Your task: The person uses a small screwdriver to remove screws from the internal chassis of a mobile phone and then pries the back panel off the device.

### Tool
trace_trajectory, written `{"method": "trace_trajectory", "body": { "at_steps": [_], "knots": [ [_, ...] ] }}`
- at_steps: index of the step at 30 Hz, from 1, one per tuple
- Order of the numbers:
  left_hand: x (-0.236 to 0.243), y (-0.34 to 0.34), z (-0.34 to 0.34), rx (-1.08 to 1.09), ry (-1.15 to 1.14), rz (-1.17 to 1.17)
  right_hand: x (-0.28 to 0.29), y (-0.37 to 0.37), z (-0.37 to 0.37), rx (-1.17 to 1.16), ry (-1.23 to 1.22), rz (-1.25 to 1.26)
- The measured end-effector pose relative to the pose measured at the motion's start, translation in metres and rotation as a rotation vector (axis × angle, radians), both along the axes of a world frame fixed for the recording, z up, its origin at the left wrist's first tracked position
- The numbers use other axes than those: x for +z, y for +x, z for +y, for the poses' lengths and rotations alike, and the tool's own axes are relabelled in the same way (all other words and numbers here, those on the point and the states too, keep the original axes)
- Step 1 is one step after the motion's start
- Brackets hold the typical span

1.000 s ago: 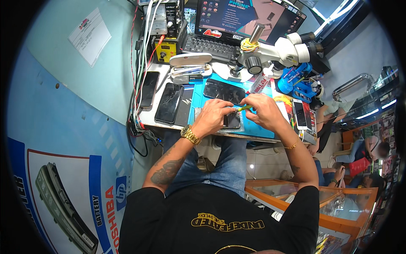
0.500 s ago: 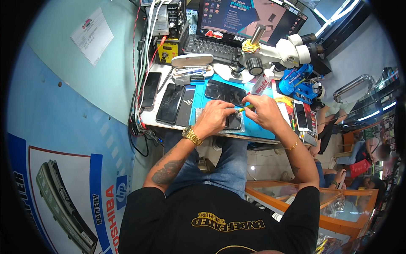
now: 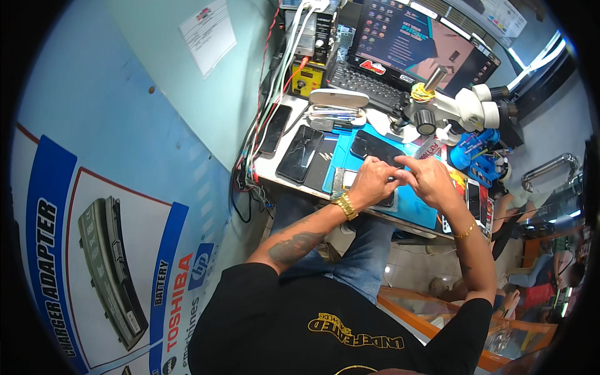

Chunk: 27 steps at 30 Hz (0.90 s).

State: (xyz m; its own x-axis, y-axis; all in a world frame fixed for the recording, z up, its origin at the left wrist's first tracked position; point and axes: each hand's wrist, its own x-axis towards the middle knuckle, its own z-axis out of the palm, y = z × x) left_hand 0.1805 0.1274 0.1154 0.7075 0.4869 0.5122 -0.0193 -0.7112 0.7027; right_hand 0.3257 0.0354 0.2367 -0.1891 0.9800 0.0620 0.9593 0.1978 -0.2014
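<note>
Over the blue rubber work mat (image 3: 400,206), both hands meet above a dark flat phone (image 3: 386,199) lying on it. The left hand (image 3: 370,182) curls down onto the phone; the right hand (image 3: 428,178) pinches something too small to tell. The phone looks thin, stiff, slick and fragile, best gripped by its long edges. Room is tight: a white microscope (image 3: 462,106) stands behind the mat, more dark phones (image 3: 300,153) lie left of it, and the tabletop (image 3: 275,169) edge is just in front.

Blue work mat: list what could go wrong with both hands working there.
1. The left hand and right hand meet over a phone near the front edge of the blue work mat; a slip might push it off.
2. Loose phones crowd the left, so an elbow could knock them.
</note>
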Motion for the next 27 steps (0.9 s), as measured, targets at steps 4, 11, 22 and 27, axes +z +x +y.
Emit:
{"method": "trace_trajectory", "body": {
  "at_steps": [4, 11, 22, 27],
  "knots": [
    [-0.006, 0.006, -0.006, 0.188, 0.058, -0.055, -0.005, 0.009, 0.007, -0.145, -0.122, -0.04],
    [-0.018, 0.016, 0.019, -0.104, 0.02, -0.138, -0.002, 0.001, 0.012, -0.105, -0.007, -0.039],
    [0.019, -0.015, 0.034, -0.173, 0.041, 0.268, -0.012, 0.004, 0.009, -0.003, 0.141, 0.069],
    [0.022, -0.032, 0.022, -0.122, 0.183, 0.507, 0.001, 0.0, 0.009, -0.161, -0.09, -0.011]
  ]
}}
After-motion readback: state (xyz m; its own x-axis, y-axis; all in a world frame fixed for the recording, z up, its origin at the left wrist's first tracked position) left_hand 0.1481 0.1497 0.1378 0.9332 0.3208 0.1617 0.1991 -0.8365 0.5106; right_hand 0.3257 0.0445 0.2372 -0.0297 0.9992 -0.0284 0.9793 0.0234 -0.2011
